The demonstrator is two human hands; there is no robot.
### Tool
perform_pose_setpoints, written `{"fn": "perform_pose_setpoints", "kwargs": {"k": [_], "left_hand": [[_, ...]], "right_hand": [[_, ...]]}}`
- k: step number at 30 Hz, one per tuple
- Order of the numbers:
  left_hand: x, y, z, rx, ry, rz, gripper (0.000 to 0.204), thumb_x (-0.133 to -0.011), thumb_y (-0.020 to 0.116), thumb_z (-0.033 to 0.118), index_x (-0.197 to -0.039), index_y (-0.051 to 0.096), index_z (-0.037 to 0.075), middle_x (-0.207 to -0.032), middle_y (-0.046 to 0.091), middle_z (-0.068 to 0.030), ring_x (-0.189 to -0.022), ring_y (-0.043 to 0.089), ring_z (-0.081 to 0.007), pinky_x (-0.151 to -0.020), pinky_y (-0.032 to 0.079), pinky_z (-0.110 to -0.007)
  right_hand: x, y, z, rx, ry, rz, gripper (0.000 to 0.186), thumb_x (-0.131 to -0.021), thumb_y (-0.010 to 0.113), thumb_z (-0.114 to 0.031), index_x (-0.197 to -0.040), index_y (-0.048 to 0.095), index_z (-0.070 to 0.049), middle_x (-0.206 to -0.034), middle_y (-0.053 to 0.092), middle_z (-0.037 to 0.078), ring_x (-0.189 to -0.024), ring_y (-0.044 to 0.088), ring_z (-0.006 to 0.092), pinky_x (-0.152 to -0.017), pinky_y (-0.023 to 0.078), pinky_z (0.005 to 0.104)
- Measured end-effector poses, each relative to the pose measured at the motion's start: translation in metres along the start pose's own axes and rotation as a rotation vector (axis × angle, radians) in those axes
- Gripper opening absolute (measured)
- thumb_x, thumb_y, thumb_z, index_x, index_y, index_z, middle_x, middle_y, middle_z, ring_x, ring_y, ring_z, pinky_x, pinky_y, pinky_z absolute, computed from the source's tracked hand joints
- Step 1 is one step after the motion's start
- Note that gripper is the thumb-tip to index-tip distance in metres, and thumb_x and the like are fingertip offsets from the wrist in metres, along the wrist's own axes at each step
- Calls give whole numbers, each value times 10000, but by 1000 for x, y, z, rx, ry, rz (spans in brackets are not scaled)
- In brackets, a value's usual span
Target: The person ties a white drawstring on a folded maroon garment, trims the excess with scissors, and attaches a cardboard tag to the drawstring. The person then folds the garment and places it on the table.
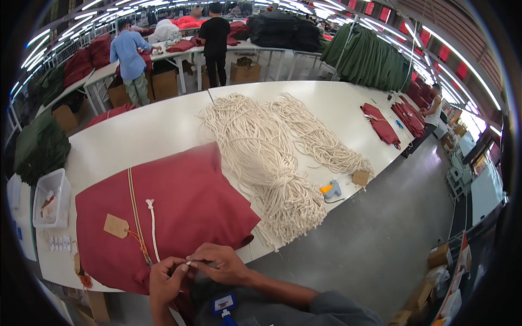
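A red fabric garment (179, 190) lies on the white table, with a zipper (134, 201), an orange-stringed tan tag (116, 226) and a white cord (153, 228) knotted at its upper end. My left hand (167, 274) and my right hand (217, 262) meet at the garment's near edge, fingers pinched together on a small white cord end (188, 263). The rest of that cord is mostly hidden by my hands. Large bundles of cream cord (261, 163) lie to the right of the garment.
A glue gun (331, 190) sits near the table's right edge. A white plastic bin (51, 201) and green fabric pile (41, 152) are at left. Folded red pieces (380, 122) lie farther right. Several co-workers (130, 60) stand at other tables, near hanging green garments (364, 54).
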State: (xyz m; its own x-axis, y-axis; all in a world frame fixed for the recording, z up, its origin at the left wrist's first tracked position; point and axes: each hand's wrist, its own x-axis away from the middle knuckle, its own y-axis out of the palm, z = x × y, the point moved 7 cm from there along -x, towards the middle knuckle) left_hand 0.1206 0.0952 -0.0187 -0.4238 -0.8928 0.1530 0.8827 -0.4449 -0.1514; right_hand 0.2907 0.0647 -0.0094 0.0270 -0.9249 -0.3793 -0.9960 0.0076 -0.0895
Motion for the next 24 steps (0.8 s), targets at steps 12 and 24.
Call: {"fn": "perform_pose_setpoints", "kwargs": {"k": [12, 24], "left_hand": [[9, -27, 11, 38, -9, 98, 168, -993, 683, 155, -994, 728, -7, -771, 729, -49, -612, 554, -55, -558, 422, -214], [-5, -36, -8, 665, -23, 188, 139, -1010, 658, 111, -1065, 717, -3, -772, 661, -26, -619, 555, -69, -548, 423, -201]], "right_hand": [[-15, 3, 47, -554, 326, 14, 174, -972, 696, -11, -1136, 723, 41, -952, 738, 74, -831, 698, 106, -758, 574, 233], [-4, 47, 35, -121, 96, -26, 133, -964, 726, -107, -1055, 722, -10, -905, 727, 53, -796, 697, 144, -709, 555, 294]]}}
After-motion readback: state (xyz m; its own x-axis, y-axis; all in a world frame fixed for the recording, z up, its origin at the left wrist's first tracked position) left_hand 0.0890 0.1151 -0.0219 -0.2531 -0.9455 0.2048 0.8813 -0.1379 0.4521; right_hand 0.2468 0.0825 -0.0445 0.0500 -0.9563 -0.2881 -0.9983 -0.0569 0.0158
